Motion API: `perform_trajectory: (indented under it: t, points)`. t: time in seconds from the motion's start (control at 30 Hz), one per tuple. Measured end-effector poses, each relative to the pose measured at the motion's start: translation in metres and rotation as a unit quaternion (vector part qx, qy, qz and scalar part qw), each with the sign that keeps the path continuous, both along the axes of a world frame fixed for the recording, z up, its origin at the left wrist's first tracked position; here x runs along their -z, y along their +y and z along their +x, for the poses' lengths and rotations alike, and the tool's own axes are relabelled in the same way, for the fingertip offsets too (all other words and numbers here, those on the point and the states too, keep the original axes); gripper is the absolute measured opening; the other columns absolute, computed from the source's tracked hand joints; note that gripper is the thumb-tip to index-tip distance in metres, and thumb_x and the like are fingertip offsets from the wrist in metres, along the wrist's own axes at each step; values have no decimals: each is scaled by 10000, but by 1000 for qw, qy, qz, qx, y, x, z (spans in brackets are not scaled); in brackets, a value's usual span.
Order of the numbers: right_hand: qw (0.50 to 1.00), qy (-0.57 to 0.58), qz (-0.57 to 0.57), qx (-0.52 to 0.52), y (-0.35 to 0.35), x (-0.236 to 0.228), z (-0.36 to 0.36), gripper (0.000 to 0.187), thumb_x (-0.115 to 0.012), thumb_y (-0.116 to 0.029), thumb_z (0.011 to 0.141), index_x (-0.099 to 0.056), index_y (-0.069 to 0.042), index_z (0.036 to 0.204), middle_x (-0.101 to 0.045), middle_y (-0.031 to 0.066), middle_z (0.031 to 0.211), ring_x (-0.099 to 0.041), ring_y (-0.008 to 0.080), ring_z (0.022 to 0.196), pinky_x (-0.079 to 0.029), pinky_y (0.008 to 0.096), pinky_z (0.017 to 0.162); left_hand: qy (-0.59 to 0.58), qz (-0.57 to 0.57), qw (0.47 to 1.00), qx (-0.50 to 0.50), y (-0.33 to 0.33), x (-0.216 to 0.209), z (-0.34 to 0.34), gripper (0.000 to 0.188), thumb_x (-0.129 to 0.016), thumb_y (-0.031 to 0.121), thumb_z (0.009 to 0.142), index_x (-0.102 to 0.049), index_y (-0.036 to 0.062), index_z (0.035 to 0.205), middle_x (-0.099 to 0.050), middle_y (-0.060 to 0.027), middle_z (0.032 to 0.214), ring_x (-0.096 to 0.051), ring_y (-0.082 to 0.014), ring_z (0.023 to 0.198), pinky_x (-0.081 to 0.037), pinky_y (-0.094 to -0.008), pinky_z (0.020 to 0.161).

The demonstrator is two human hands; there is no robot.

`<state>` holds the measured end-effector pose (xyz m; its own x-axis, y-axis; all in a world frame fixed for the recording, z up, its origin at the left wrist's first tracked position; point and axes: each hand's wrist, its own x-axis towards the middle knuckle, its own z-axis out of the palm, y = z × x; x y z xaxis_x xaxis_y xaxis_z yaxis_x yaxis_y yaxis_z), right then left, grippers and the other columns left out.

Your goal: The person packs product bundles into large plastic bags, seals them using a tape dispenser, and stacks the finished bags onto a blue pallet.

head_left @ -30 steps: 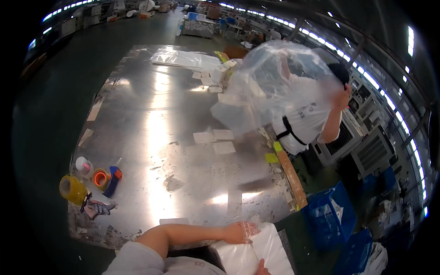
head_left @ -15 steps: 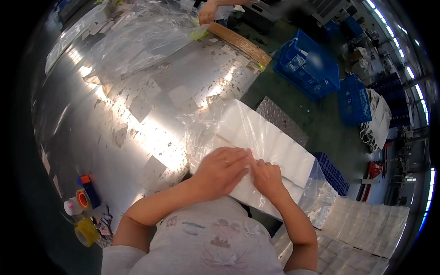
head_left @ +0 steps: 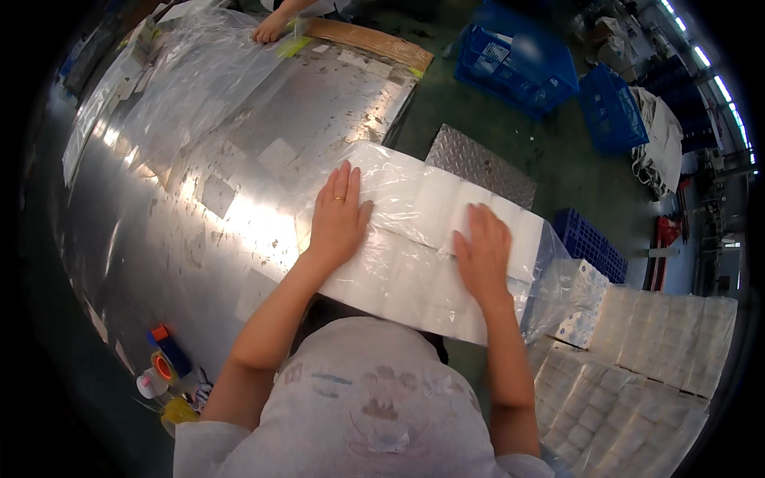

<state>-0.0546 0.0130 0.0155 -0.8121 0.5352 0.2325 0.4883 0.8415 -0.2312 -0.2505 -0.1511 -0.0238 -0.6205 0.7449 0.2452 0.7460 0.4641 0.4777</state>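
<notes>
A large clear plastic bag (head_left: 550, 291) wraps two rows of white paper-like blocks (head_left: 390, 275), lying flat at the right edge of the metal table. What kind of blocks they are I cannot tell. My left hand (head_left: 339, 215) rests spread on the bag's left end, fingers pointing away from me. Toward the other end my right hand (head_left: 486, 251) lies flat on top of the far row and the seam between rows. Neither hand grips anything. At the right, the film extends loosely past the blocks.
The metal table (head_left: 151, 255) carries clear plastic sheets (head_left: 199, 72), under another person's hand (head_left: 271, 29), and a cardboard strip (head_left: 370, 44). Tape rolls (head_left: 163, 366) sit at the lower left. Blue crates (head_left: 518, 68), a tread plate (head_left: 482, 167) and wrapped stacks (head_left: 606, 398) stand right.
My hands were close together at the middle of the bag. They have moved apart, the left toward the far left end, the right rightward, and now lie flat. The view has shifted.
</notes>
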Motion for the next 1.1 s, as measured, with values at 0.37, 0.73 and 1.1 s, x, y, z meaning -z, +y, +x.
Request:
perform_trajectory:
  t: [0.37,0.73,1.1]
  points:
    - [606,285,-688,281,78,42,119,700,-432,-587,887,-418,-61,1349,-494,137,1309,-510,274,1151,-418,360,960,-680,99,724,-58,0,-19,-22,730,-420,504,915,-250,-3,1412,-419,-198,1355,-431,-282,1233,-327,-323,1028]
    - [474,338,-795,169,82,60,129,697,-319,-600,908,-376,-94,1383,-452,123,1363,-455,313,1217,-364,443,1024,-668,98,738,-21,-10,23,-17,666,-344,477,952,-343,-43,1367,-422,-141,1363,-412,-236,1230,-263,-304,1066]
    - [804,227,-514,193,125,76,146,628,-418,-441,938,-308,-27,1397,-334,167,1427,-331,307,1304,-249,375,1078,-327,-29,939,-108,-6,0,-19,653,-418,472,913,-341,13,1371,-409,-190,1360,-382,-299,1267,-257,-405,1059]
